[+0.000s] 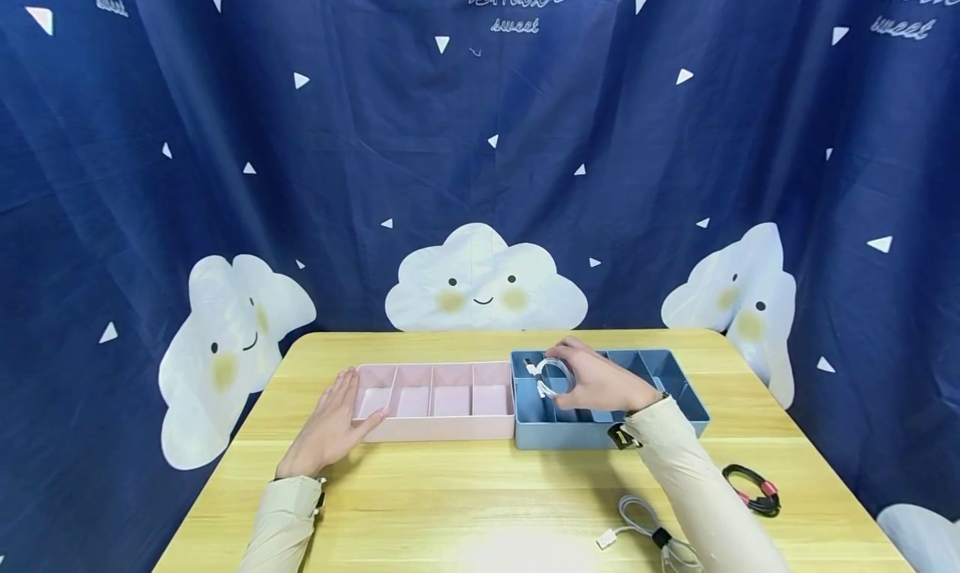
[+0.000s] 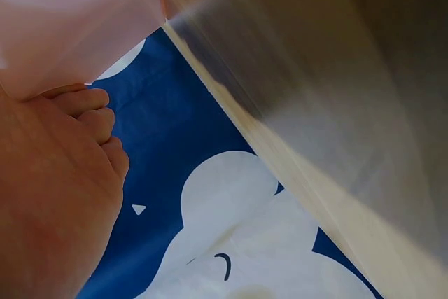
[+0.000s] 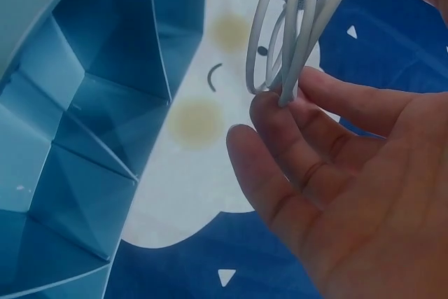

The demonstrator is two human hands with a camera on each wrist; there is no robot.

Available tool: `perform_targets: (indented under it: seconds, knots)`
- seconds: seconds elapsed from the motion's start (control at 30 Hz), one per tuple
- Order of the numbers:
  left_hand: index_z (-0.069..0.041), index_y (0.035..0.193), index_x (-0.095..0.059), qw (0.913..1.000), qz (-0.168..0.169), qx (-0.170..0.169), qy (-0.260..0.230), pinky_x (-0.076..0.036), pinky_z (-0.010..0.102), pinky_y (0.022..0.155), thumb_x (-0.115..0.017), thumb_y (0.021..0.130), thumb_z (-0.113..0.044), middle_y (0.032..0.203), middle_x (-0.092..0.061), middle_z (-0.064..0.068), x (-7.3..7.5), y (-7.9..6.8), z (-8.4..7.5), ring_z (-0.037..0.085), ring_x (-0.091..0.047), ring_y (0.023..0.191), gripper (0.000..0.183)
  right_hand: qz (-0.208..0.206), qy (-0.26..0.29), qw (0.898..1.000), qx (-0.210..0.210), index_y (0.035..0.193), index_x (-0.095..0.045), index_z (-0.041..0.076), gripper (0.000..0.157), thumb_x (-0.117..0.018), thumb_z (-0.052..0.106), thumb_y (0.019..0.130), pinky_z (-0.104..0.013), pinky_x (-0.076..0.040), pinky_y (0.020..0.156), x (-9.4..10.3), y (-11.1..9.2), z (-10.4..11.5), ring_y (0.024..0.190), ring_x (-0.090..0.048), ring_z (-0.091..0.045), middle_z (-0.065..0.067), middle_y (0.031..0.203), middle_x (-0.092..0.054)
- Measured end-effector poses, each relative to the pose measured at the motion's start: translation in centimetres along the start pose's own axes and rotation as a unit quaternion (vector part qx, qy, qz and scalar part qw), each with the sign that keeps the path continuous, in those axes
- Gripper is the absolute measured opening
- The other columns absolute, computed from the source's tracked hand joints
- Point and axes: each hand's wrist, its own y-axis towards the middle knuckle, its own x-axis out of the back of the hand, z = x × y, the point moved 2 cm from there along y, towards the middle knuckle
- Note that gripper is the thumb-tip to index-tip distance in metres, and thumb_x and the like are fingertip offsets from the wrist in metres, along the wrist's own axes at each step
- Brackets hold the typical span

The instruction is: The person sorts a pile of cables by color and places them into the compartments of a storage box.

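A coiled white cable (image 1: 556,377) is gripped between the thumb and fingers of my right hand (image 1: 600,379), held above the left part of the blue divided box (image 1: 570,436). The right wrist view shows the loops of the white cable (image 3: 301,40) against my fingertips, with the blue box's compartments (image 3: 91,117) beside them. My left hand (image 1: 327,427) rests with straight fingers against the left end of the pink divided box (image 1: 442,429). In the left wrist view, the pink box's wall (image 2: 77,26) covers part of my left hand (image 2: 56,180).
On the table (image 1: 420,498), a grey-white cable (image 1: 637,515) with a black tie lies near the front, partly behind my right sleeve. Right of it lies a black cable (image 1: 753,477) with red parts. A blue curtain (image 1: 480,139) hangs behind the table.
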Motion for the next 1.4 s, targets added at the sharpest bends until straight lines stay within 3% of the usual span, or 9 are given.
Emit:
perform_targets:
  seconds: [0.13, 0.5, 0.73, 1.07, 1.4]
  knots:
    - [0.009, 0.161, -0.016, 1.0000, 0.001, 0.001, 0.000, -0.016, 0.064, 0.129, -0.050, 0.100, -0.066, 0.171, -0.016, 0.029, 0.0, 0.0, 0.0, 0.046, -0.012, 0.160, 0.103, 0.005, 0.010, 1.000, 0.003, 0.141, -0.057, -0.001, 0.068, -0.081, 0.023, 0.082, -0.033, -0.048, 0.081, -0.2, 0.5, 0.3, 0.091, -0.053, -0.017, -0.011, 0.134, -0.056]
    - [0.008, 0.162, -0.015, 1.0000, 0.001, 0.002, -0.002, -0.016, 0.063, 0.129, -0.049, 0.099, -0.068, 0.171, -0.014, 0.028, 0.1, 0.1, 0.1, 0.046, -0.012, 0.160, 0.104, 0.006, 0.003, 1.000, 0.014, 0.141, -0.056, -0.003, 0.070, -0.081, 0.023, 0.081, -0.036, -0.050, 0.087, -0.7, 1.7, 0.6, 0.098, -0.057, -0.024, -0.012, 0.136, -0.056]
    - [0.008, 0.162, -0.016, 1.0000, 0.001, 0.003, -0.003, -0.017, 0.063, 0.129, -0.050, 0.099, -0.067, 0.171, -0.015, 0.027, 0.1, 0.1, 0.1, 0.045, -0.013, 0.161, 0.103, 0.007, -0.005, 1.000, 0.008, 0.141, -0.057, -0.002, 0.071, -0.082, 0.025, 0.080, -0.042, -0.052, 0.097, -1.0, 2.4, 0.8, 0.112, -0.057, -0.024, -0.011, 0.138, -0.056]
    - [0.007, 0.162, -0.016, 1.0000, 0.001, 0.004, -0.001, -0.016, 0.062, 0.129, -0.049, 0.099, -0.069, 0.171, -0.015, 0.027, -0.1, 0.2, 0.2, 0.045, -0.012, 0.161, 0.104, 0.016, 0.004, 1.000, 0.006, 0.143, -0.055, -0.002, 0.072, -0.081, 0.024, 0.081, -0.037, -0.051, 0.089, -1.6, 3.2, 1.1, 0.102, -0.056, -0.021, -0.011, 0.140, -0.054]
    - [0.008, 0.162, -0.016, 1.0000, 0.000, 0.003, 0.005, -0.017, 0.062, 0.129, -0.048, 0.099, -0.069, 0.171, -0.015, 0.028, -0.2, 0.2, 0.2, 0.045, -0.012, 0.161, 0.104, 0.015, -0.001, 1.000, 0.014, 0.142, -0.056, -0.002, 0.072, -0.081, 0.025, 0.080, -0.041, -0.053, 0.097, -2.4, 4.0, 0.8, 0.112, -0.058, -0.024, -0.012, 0.138, -0.055]
